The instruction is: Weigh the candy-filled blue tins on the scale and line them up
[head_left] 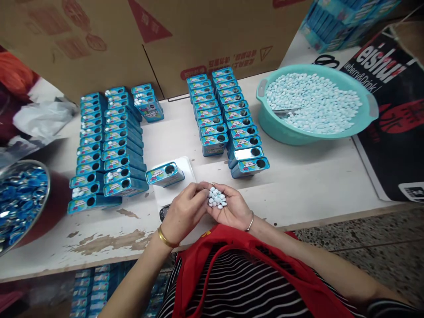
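Note:
My right hand [233, 208] is cupped palm up around a small heap of pale blue and white candies [217, 198]. Against the left side of that heap, the bent fingers of my left hand [187, 207] are pinched together; what lies between them is hidden. Just beyond my left hand a blue candy tin [165, 174] with a round hole in its top stands on a white scale [187, 168]. The scale's dark display [163, 213] is partly covered by my left hand.
Rows of blue tins stand left [124, 132] and centre [215, 115]. A turquoise basin [298, 137] of candies with a metal scoop [286, 112] is at right. A bowl of blue lids [24, 198] sits at far left. Cardboard boxes [205, 39] wall off the table's back.

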{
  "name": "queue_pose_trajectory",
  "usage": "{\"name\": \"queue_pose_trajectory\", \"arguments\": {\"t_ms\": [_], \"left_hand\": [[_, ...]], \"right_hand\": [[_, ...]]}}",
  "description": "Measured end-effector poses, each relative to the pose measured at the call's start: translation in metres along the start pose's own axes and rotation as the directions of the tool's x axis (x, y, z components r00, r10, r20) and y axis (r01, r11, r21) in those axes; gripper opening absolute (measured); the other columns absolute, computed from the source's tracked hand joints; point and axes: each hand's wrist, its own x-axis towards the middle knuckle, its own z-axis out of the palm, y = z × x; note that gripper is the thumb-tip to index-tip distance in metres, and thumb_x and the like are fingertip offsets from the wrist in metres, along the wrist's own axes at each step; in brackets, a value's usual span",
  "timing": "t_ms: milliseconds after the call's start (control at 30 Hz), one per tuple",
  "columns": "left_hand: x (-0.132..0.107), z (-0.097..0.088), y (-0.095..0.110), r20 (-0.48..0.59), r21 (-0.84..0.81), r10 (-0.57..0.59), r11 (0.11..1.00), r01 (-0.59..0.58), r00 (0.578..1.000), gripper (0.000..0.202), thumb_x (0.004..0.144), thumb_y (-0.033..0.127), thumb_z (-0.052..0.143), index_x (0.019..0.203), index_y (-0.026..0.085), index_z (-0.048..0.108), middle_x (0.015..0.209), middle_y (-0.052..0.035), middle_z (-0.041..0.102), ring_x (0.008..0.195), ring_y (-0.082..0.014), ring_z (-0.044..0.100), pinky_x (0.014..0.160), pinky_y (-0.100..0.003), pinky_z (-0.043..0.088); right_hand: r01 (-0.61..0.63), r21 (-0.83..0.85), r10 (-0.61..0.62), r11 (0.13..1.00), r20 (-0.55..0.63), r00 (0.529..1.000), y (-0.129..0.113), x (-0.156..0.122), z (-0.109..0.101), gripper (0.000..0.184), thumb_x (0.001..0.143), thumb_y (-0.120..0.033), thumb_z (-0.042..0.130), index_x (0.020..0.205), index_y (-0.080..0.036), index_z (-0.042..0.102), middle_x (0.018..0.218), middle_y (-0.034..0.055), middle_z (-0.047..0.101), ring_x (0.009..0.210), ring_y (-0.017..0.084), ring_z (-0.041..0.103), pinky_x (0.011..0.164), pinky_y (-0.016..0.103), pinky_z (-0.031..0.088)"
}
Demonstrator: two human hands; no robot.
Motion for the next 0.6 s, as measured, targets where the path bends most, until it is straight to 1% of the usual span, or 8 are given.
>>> {"name": "queue_pose_trajectory", "arguments": {"t_ms": [167,267,333,400,500,533,600], "left_hand": [[-0.001,-0.003,-0.004,-0.103,-0.092,0.032,0.995,-0.041,0.994,0.024,0.088,0.012,0.051,0.11,0.019,0.058,0.097,-0.0069,0.058,0.087,-0.013,0.057,0.075,-0.026,0.052],[-0.001,-0.01,-0.005,-0.156,-0.136,0.002,0.99,-0.024,0.988,0.022,0.086,0.011,0.056,0.106,0.019,0.06,0.094,-0.0058,0.06,0.085,-0.0123,0.058,0.072,-0.025,0.051],[0.001,-0.019,-0.006,-0.189,-0.157,-0.042,0.988,0.012,0.981,0.019,0.084,0.012,0.059,0.102,0.019,0.063,0.091,-0.0045,0.061,0.083,-0.0119,0.059,0.072,-0.025,0.051],[0.004,-0.031,-0.008,-0.245,-0.145,-0.095,0.988,0.06,0.965,0.017,0.083,0.013,0.062,0.098,0.02,0.064,0.09,-0.0035,0.063,0.082,-0.0115,0.059,0.072,-0.025,0.051],[0.009,-0.051,-0.019,-0.327,-0.09,-0.164,0.986,0.142,0.93,0.015,0.082,0.016,0.064,0.096,0.02,0.066,0.091,-0.0032,0.064,0.079,-0.0107,0.06,0.068,-0.024,0.051],[0.011,-0.056,-0.023,-0.335,-0.061,-0.181,0.984,0.17,0.925,0.014,0.082,0.018,0.063,0.096,0.019,0.066,0.091,-0.0032,0.064,0.077,-0.0103,0.059,0.066,-0.023,0.051],[0.013,-0.063,-0.032,-0.316,0.028,-0.189,0.978,0.208,0.93,0.013,0.083,0.02,0.062,0.095,0.019,0.067,0.089,-0.0028,0.064,0.073,-0.0097,0.059,0.065,-0.023,0.05]], "right_hand": [[0.008,0.012,-0.008,1.0,0.023,1.0,-0.001,0.002,0.003,0.028,0.091,-0.015,0.038,0.094,-0.005,0.064,0.076,0.0077,0.071,0.07,0.012,0.067,0.067,0.024,0.056],[-0.008,0.008,0.008,1.0,0.049,0.999,0.0,0.004,0.006,0.029,0.09,-0.015,0.038,0.095,-0.004,0.064,0.077,0.0093,0.072,0.069,0.013,0.068,0.068,0.025,0.057],[-0.013,-0.003,0.013,1.0,0.063,0.998,0.002,0.005,0.009,0.03,0.091,-0.015,0.037,0.095,-0.004,0.064,0.079,0.0107,0.072,0.071,0.015,0.069,0.073,0.028,0.058],[-0.024,-0.021,0.026,0.999,0.076,0.997,0.003,0.005,0.01,0.029,0.09,-0.016,0.037,0.096,-0.005,0.063,0.084,0.0129,0.072,0.079,0.017,0.07,0.079,0.031,0.057],[-0.042,-0.045,0.046,0.998,0.08,0.996,0.004,0.004,0.01,0.028,0.09,-0.017,0.038,0.097,-0.005,0.062,0.097,0.0161,0.071,0.098,0.021,0.068,0.086,0.032,0.055],[-0.044,-0.05,0.048,0.998,0.077,0.996,0.004,0.004,0.009,0.027,0.09,-0.017,0.039,0.097,-0.005,0.062,0.099,0.0164,0.071,0.102,0.022,0.066,0.088,0.032,0.055],[-0.043,-0.055,0.047,0.998,0.069,0.997,0.003,0.003,0.007,0.027,0.09,-0.017,0.039,0.097,-0.005,0.062,0.101,0.0162,0.07,0.106,0.023,0.064,0.089,0.032,0.054]]}}
